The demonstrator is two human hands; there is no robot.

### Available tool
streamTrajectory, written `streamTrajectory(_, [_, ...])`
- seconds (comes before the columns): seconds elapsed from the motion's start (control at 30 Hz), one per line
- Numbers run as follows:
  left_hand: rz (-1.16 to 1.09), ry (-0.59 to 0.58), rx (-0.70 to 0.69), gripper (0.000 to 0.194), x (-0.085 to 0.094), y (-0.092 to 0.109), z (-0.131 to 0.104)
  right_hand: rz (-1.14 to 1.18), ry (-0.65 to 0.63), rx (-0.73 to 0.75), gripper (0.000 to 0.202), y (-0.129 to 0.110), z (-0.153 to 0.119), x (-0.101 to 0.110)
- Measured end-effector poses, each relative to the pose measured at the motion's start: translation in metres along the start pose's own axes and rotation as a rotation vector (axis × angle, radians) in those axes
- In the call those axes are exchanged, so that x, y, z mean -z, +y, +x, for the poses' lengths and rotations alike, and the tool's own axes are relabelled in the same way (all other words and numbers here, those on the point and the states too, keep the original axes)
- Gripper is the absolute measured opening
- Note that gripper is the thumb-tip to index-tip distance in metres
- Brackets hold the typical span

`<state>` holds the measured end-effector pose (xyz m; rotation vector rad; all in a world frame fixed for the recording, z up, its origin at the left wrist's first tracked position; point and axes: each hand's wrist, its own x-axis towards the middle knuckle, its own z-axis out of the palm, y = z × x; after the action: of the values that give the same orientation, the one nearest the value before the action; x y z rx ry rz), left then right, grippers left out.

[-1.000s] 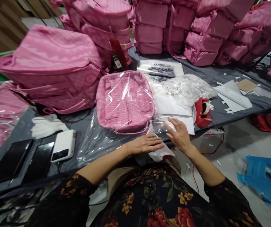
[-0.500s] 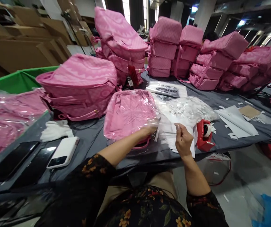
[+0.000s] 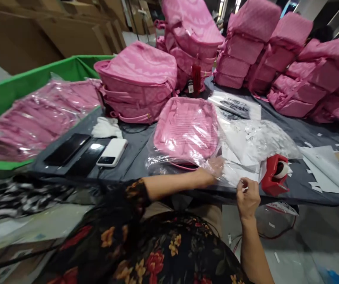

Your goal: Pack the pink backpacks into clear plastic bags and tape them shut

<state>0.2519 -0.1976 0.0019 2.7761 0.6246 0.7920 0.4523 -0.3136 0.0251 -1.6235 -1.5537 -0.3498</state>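
A pink backpack (image 3: 187, 126) lies flat inside a clear plastic bag (image 3: 162, 159) at the middle of the table's near edge. My left hand (image 3: 213, 169) is at the bag's lower right corner, under or inside the film; its fingers are blurred. Just right of it, my right hand (image 3: 248, 193) is closed in a pinch on the edge of the clear film, beside a red tape dispenser (image 3: 271, 179). White sheets (image 3: 240, 171) lie beneath the film.
Stacked pink backpacks (image 3: 139, 83) stand behind and to the right. A green-sided bin (image 3: 6, 77) holds bagged ones at left. A white power bank (image 3: 113, 152), dark phones (image 3: 67, 150), a white cloth (image 3: 106, 127) and a bag of small white pieces (image 3: 264, 138) lie on the table.
The view has swung left and down. The dark tag near my left hand no longer shows, and the film now spreads wider below the backpack. My right hand keeps its pinch.
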Motion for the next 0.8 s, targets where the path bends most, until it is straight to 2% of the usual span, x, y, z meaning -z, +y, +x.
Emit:
streamTrajectory(0.07, [0.12,0.146,-0.275,0.02,0.013,0.023,-0.06,0.024,-0.028,-0.2,0.022,0.009,-0.014,-0.003])
streamTrajectory(0.1, [0.227,0.298,-0.433,0.019,0.024,0.03,-0.09,0.061,-0.057,-0.309,0.024,0.01,-0.02,-0.004])
streamTrajectory(0.13, [0.324,0.442,-0.375,0.02,0.037,0.033,-0.117,0.105,-0.089,-0.412,0.026,0.008,-0.027,-0.005])
streamTrajectory(0.17, [0.427,0.532,-0.237,0.024,0.049,0.031,-0.141,0.152,-0.119,-0.501,0.028,0.003,-0.032,-0.007])
streamTrajectory(0.2, [0.532,0.575,-0.036,0.03,0.062,0.025,-0.162,0.196,-0.145,-0.572,0.03,-0.002,-0.038,-0.008])
streamTrajectory(0.27, [0.642,0.584,0.399,0.034,0.082,0.003,-0.191,0.268,-0.174,-0.645,0.034,-0.014,-0.045,-0.012])
streamTrajectory(0.3, [0.602,0.595,0.592,0.031,0.089,-0.009,-0.201,0.291,-0.186,-0.644,0.036,-0.019,-0.046,-0.014])
streamTrajectory(0.37, [0.377,0.711,0.902,0.029,0.095,-0.03,-0.218,0.29,-0.21,-0.585,0.036,-0.023,-0.047,-0.016])
streamTrajectory(0.43, [0.169,0.867,1.105,0.033,0.094,-0.038,-0.232,0.215,-0.206,-0.512,0.032,-0.019,-0.046,-0.015])
streamTrajectory(0.5, [0.131,0.943,1.187,0.036,0.089,-0.031,-0.246,0.102,-0.178,-0.463,0.027,-0.009,-0.045,-0.011])
streamTrajectory(0.57, [0.116,0.891,1.201,0.038,0.083,-0.017,-0.26,0.01,-0.17,-0.434,0.024,-0.001,-0.047,-0.006])
streamTrajectory(0.67, [0.023,0.803,1.213,0.04,0.078,0.004,-0.276,-0.054,-0.241,-0.402,0.024,0.003,-0.054,-0.001])
streamTrajectory(0.8, [-0.216,0.948,1.309,0.052,0.076,0.017,-0.285,-0.098,-0.276,-0.396,0.022,-0.001,-0.066,0.004])
